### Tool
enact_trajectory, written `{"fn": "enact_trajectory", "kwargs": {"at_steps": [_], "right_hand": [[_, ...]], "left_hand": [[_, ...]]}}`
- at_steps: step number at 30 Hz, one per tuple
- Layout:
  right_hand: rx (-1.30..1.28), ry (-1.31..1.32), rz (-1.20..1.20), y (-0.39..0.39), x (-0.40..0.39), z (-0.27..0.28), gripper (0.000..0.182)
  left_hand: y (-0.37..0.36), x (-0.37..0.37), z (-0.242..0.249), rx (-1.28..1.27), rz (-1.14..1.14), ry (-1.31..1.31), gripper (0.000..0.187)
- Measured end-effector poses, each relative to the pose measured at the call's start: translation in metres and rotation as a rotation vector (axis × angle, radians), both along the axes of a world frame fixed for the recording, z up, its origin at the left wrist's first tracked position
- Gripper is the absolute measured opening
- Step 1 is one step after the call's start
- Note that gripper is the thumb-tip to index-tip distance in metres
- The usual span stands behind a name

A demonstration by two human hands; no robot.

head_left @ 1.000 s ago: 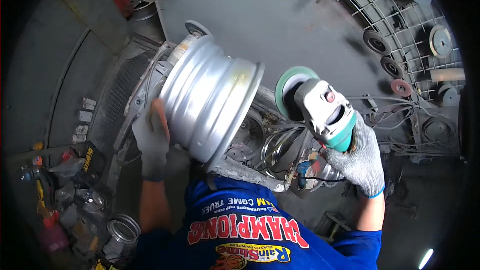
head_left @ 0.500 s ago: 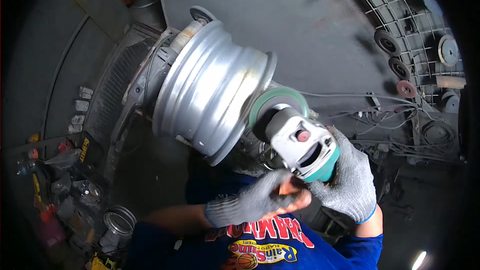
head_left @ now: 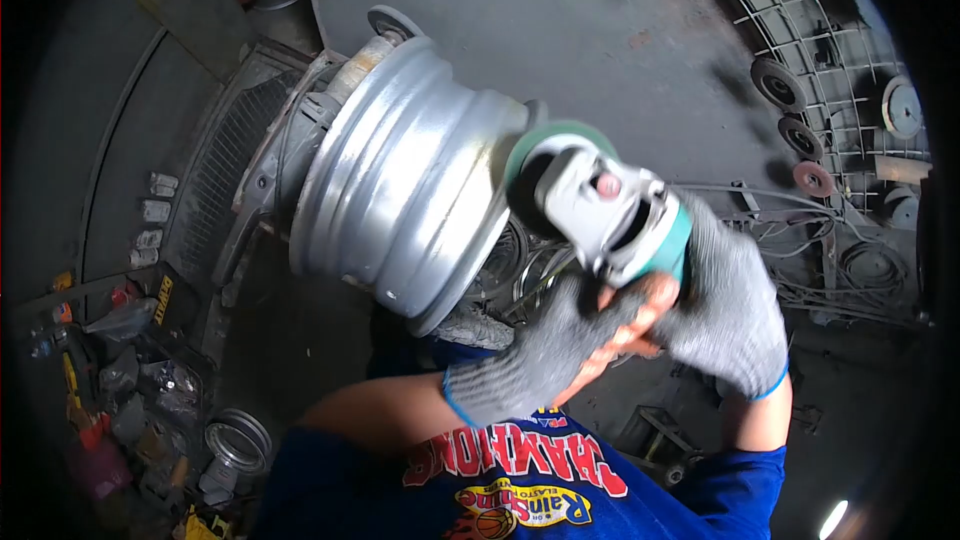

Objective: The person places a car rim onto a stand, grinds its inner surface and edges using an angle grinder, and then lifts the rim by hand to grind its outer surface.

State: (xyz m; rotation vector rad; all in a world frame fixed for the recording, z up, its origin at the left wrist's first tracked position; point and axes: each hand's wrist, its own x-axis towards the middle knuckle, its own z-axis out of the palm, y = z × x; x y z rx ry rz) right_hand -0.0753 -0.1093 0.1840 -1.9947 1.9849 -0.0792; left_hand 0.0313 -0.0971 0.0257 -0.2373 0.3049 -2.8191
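Observation:
A silver wheel rim (head_left: 400, 170) lies on its side on a mount, its barrel facing me. In front of its near edge is an angle grinder (head_left: 610, 210) with a white head, a teal body and a green-edged disc (head_left: 565, 135). The disc overlaps the rim's lip in this view. My right hand (head_left: 735, 300), in a grey knit glove, is wrapped around the grinder's body. My left hand (head_left: 560, 345), in a matching glove with bare fingertips, closes on the grinder's underside just below the head. The left fingertips meet the right hand there.
Several grinding discs (head_left: 778, 85) hang on a wire grid (head_left: 840, 50) at the right. Below them run tangled cables (head_left: 790, 225). Tools and bags clutter the lower left, beside a small rim (head_left: 238, 440). A grey panel (head_left: 560, 20) stands behind the work.
The grinder has moved up and slightly right, its disc now higher along the rim's lip. Both hands have risen with it, and my left hand has come in closer against the grinder.

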Motion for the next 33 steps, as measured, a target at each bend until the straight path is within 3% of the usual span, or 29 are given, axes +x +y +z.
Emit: {"fn": "enact_trajectory", "kwargs": {"at_steps": [1,3,4,6,7,9,11,12,14,15,19,20,23,25,28,29,31,33], "right_hand": [[0.014,-0.015,-0.01,-0.009,-0.006,0.002,0.059],[0.03,0.002,-0.046,-0.029,-0.017,0.002,0.051],[0.038,0.012,-0.065,-0.039,-0.024,0.001,0.048],[0.032,0.052,-0.074,-0.049,-0.038,-0.004,0.045],[-0.013,-0.094,-0.097,-0.049,-0.041,-0.009,0.048],[0.063,-0.116,-0.201,-0.045,-0.036,0.002,0.055],[0.037,-0.142,-0.262,-0.034,-0.037,0.004,0.059],[0.042,-0.132,-0.293,-0.029,-0.039,0.004,0.06],[-0.078,-0.129,-0.221,-0.018,-0.042,0.001,0.062],[-0.125,-0.109,-0.182,-0.013,-0.043,0.0,0.062],[-0.055,-0.091,-0.201,0.001,-0.039,-0.002,0.064],[-0.071,-0.076,-0.183,0.004,-0.034,-0.002,0.064],[-0.037,-0.125,-0.189,0.017,-0.029,-0.007,0.065],[-0.027,-0.173,-0.19,0.022,-0.026,-0.01,0.067],[0.004,-0.159,-0.187,0.026,-0.012,-0.009,0.068],[0.028,-0.156,-0.189,0.027,-0.008,-0.008,0.071],[0.041,-0.145,-0.178,0.027,0.0,-0.008,0.071],[0.088,-0.135,-0.165,0.025,0.004,-0.008,0.074]], "left_hand": [[-0.007,-0.009,0.002,-0.028,0.144,0.033,0.046],[-0.029,-0.015,0.029,-0.358,0.251,-0.497,0.06],[-0.041,-0.017,0.03,-0.389,0.165,-0.501,0.061],[-0.038,-0.002,0.034,-0.406,0.239,-0.49,0.047],[-0.038,0.009,0.039,-0.469,0.246,-0.53,0.043],[-0.04,0.063,0.055,-1.146,0.563,-0.844,0.035],[-0.05,0.094,0.064,-1.493,1.069,-1.022,0.029],[-0.054,0.099,0.079,-1.344,0.962,-1.636,0.029],[-0.078,0.131,0.036,-1.22,0.795,-2.202,0.032],[-0.098,0.158,-0.019,-1.337,0.807,-2.183,0.032],[-0.094,0.178,-0.055,-1.423,0.631,-2.319,0.028],[-0.082,0.181,-0.072,-1.317,0.826,-2.21,0.025],[-0.051,0.203,-0.143,-1.176,1.106,-2.041,0.022],[-0.047,0.208,-0.151,-1.132,1.22,-1.982,0.021],[-0.05,0.202,-0.137,-1.267,1.295,-2.048,0.016],[-0.049,0.202,-0.137,-0.975,1.261,-1.917,0.015],[-0.046,0.2,-0.14,-0.703,1.203,-1.772,0.015],[-0.045,0.197,-0.145,-0.831,1.275,-1.898,0.017]]}}
